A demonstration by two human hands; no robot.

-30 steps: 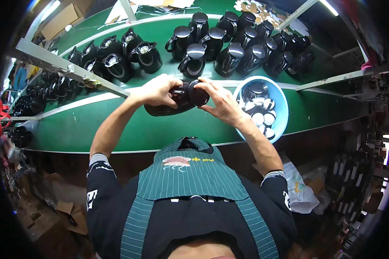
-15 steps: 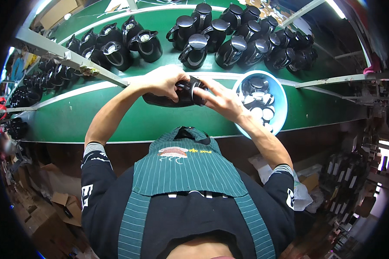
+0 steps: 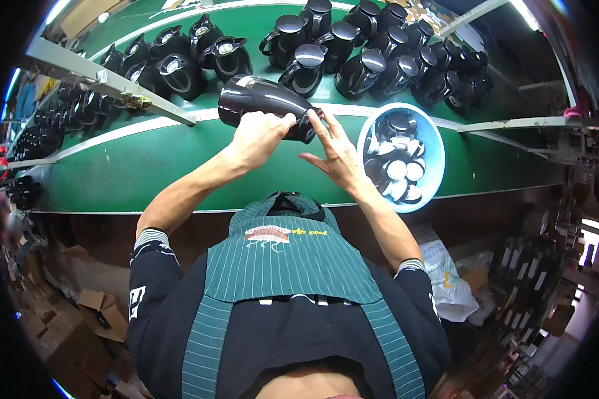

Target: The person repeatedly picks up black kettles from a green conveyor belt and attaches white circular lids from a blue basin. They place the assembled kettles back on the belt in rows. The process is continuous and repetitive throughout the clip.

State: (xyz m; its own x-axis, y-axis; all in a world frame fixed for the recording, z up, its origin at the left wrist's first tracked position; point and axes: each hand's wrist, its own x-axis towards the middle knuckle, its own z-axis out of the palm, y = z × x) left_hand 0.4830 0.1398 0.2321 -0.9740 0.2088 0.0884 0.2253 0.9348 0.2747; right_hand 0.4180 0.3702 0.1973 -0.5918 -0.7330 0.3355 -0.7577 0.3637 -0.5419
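A glossy black thermos jug (image 3: 263, 100) lies tilted on its side in the air above the green bench, its mouth toward the right. My left hand (image 3: 261, 139) is closed round its handle on the near side. My right hand (image 3: 339, 158) is at the jug's mouth, fingers stretched out against the rim and thumb held apart. Whether a lid sits in the mouth is hidden by the fingers. To the right of that hand, a light blue basin (image 3: 435, 159) contains several black and white lids (image 3: 397, 170).
Behind, on the green bench (image 3: 160, 166), stand several jugs with lids (image 3: 361, 74) and, farther left, several lidless jugs (image 3: 181, 78). A metal post (image 3: 123, 93) slants across the left; another rail (image 3: 526, 124) runs at the right. Cardboard boxes (image 3: 103, 309) lie below left.
The jug has swung so its base points up and left and its body lies farther from me. My left hand has come nearer me, and my right fingers have spread at the mouth.
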